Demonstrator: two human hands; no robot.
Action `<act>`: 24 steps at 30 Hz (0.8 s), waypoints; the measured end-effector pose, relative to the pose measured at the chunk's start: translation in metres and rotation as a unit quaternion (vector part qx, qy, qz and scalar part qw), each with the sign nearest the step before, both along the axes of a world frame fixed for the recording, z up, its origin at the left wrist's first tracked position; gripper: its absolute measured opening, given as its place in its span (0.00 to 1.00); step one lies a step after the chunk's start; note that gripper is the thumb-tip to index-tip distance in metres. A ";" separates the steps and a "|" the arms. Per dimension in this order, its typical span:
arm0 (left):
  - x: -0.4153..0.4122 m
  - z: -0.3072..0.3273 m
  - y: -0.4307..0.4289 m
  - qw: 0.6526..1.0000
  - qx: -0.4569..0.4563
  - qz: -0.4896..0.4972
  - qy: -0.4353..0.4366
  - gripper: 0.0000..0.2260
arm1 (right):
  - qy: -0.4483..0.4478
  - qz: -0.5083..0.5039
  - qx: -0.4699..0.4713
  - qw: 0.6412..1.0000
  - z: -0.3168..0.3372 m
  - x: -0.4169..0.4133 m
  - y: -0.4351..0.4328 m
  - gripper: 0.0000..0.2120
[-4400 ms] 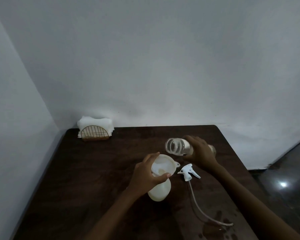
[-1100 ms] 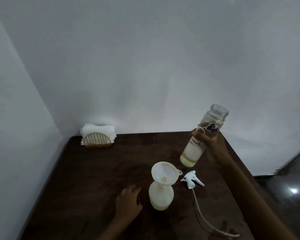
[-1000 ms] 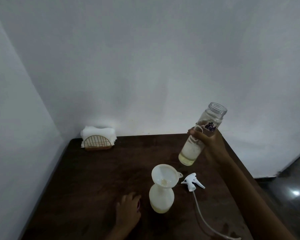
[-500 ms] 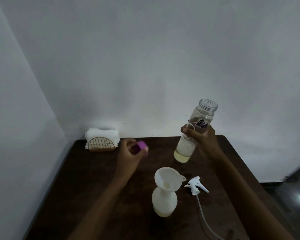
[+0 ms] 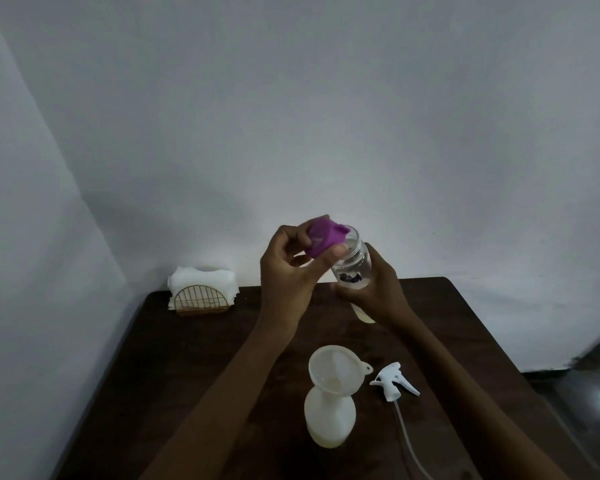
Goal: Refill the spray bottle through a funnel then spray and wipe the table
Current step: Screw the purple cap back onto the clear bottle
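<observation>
Hiding most of the clear bottle (image 5: 354,268) behind both hands, with only mouth, dark label and yellowish base showing. Pinching a purple cap (image 5: 323,239) in the left hand (image 5: 288,275), fingers (image 5: 293,237) curled, tilted against the bottle's mouth; seated or not, cannot tell. Gripping the bottle in the right hand (image 5: 374,296), fingers wrapped round. Below, on the dark worktop (image 5: 194,375): spray bottle (image 5: 329,420) upright, funnel (image 5: 335,370) in its neck, trigger head (image 5: 394,381) lying just beside, tube (image 5: 409,441) cut off by the lower edge. Napkin holder (image 5: 201,296) at the far left corner.
</observation>
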State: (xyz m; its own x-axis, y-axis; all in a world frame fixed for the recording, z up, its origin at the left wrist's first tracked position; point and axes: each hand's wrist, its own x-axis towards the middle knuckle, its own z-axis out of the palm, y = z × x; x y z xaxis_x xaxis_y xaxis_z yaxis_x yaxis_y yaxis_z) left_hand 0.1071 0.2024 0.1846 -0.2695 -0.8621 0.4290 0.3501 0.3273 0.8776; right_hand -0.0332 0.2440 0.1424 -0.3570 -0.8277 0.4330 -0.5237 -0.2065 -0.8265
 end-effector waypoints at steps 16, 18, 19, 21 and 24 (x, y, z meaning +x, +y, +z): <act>0.010 -0.025 -0.007 0.962 -0.215 0.092 -0.143 0.19 | 0.121 -0.067 -0.015 0.990 -0.013 -0.001 -0.001 0.21; 0.009 -0.029 -0.007 0.963 -0.215 0.087 -0.136 0.19 | 0.131 -0.086 -0.016 0.988 -0.013 0.000 0.001 0.23; 0.009 -0.031 -0.006 0.964 -0.215 0.079 -0.133 0.20 | 0.138 -0.094 -0.018 0.986 -0.012 0.000 0.001 0.23; 0.010 -0.032 -0.005 0.968 -0.208 0.059 -0.128 0.19 | 0.160 -0.112 -0.021 0.980 -0.011 0.000 0.002 0.23; 0.010 -0.029 0.001 0.985 -0.146 0.018 -0.092 0.15 | 0.196 -0.140 -0.026 0.970 -0.009 -0.001 0.004 0.22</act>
State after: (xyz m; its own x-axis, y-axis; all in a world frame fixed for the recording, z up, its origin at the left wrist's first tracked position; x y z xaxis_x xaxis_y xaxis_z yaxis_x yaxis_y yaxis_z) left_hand 0.1172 0.2034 0.1558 -0.3371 -0.7202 0.6064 0.1776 0.5839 0.7922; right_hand -0.0341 0.2478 0.1334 -0.3645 -0.6958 0.6189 -0.8373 -0.0460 -0.5449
